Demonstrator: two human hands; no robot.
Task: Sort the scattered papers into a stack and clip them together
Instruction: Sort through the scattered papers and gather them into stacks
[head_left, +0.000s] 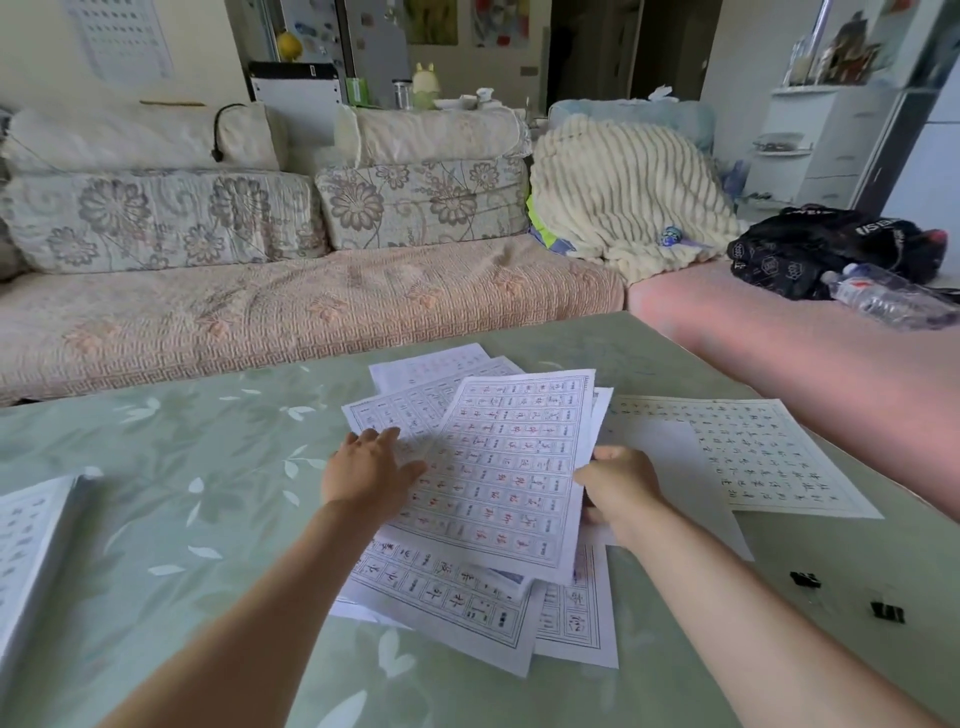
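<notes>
Papers (441, 587) overlap loosely — right grip (618, 486) pinches top sheet (498, 467).

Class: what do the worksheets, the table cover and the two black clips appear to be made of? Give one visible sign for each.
Worksheets: thin matte paper; printed grids, with edges that bend and lift.
Table cover: probably glossy plastic or glass over a leaf print; it shows soft reflections.
Black clips: likely painted metal, but too small to confirm.
</notes>
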